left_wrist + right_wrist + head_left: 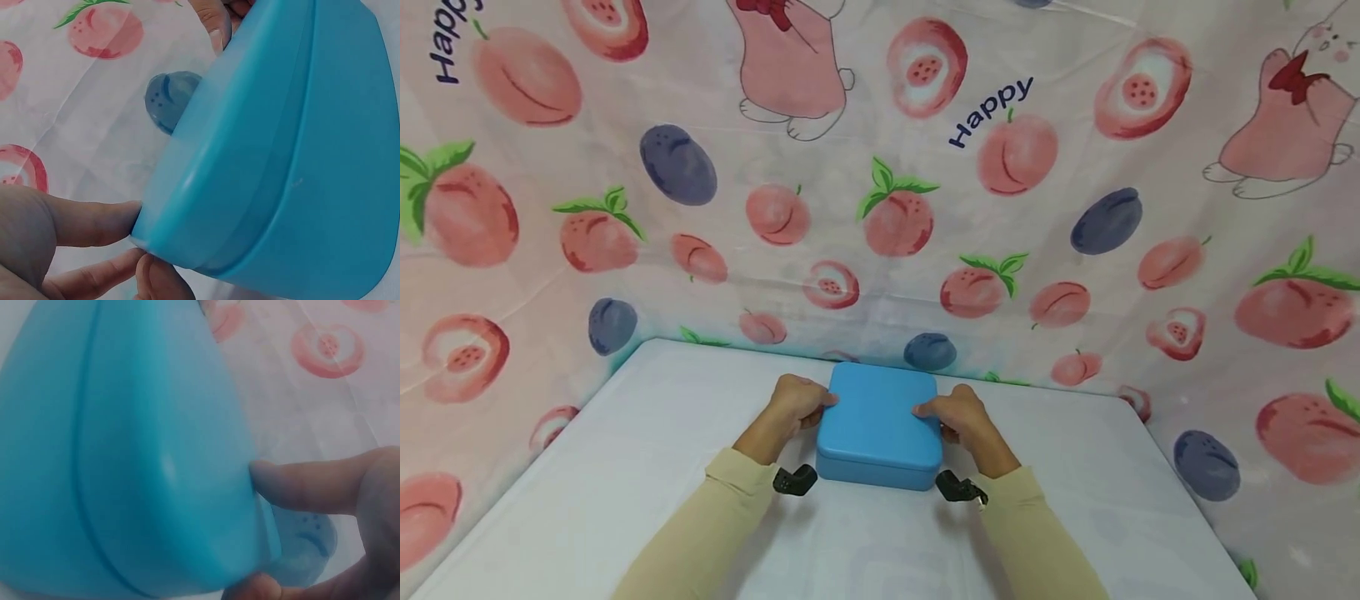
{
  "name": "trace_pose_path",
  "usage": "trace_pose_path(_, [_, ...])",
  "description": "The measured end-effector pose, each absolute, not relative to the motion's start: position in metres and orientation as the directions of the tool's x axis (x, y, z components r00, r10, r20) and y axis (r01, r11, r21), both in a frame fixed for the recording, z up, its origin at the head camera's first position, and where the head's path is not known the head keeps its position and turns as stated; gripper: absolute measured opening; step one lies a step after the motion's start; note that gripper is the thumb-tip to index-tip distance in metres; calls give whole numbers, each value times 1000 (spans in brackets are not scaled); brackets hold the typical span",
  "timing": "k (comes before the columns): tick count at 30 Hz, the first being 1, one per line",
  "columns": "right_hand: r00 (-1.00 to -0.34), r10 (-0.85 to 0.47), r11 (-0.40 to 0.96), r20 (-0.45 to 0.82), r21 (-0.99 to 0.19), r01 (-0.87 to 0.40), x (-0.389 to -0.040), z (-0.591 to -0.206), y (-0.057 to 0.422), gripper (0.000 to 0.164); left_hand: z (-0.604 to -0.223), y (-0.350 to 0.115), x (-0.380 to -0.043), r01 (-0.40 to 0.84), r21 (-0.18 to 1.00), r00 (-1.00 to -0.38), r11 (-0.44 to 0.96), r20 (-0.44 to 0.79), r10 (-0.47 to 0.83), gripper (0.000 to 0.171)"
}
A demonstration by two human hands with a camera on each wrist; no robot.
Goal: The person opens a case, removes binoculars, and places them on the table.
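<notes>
While in their grip, blue box (878, 421) between left hand (793, 403) and right hand (964, 416)

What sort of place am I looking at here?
Probably a small screened-off work booth: fruit-print cloth hangs behind and beside a white table, where a blue box sits between the left hand and right hand. Nothing shows what lies beyond.

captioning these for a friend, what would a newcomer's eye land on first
The bright blue box stands out first, near the far edge of the white table. The left hand pinches it on one side, the right hand on the other. Behind it hangs a pale cloth printed with large fruit.
</notes>
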State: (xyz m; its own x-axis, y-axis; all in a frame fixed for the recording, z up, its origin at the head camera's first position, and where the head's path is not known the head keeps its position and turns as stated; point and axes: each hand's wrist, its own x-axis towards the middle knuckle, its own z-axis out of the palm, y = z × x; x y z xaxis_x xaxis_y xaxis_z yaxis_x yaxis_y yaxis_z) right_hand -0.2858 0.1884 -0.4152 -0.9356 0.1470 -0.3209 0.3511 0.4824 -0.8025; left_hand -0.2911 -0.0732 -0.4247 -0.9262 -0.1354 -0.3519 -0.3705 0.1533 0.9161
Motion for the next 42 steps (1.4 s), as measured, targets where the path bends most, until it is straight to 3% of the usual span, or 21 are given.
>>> trace_pose_path(9, [-919,144,480,-367,-786,389,-287,-414,192,63,-422,-71,-292,-349,927,-932,135,-328,-157,25])
trace_pose_path(16, [-912,137,508,-387,-763,400,-289,-409,189,49,-421,-70,-292,-374,914,-920,160,-345,-185,13])
trace_pose_path(21, [-904,137,526,-406,-743,413,-290,-409,187,40,-421,-70,-294,-389,902,-915,186,-355,-190,18])
trace_pose_path(27, [-907,170,565,-386,-716,410,-293,-411,184,52,-419,-69,-297,-399,896,-914,195,-370,-170,19])
trace_pose_path(32, [-917,177,594,-359,-704,390,-292,-411,181,50,-420,-69,-301,-406,891,-912,204,-380,-156,19])
trace_pose_path(42, [-920,116,585,-375,-723,368,-285,-413,179,59,-423,-74,-303,-404,888,-914,218,-397,-76,12])
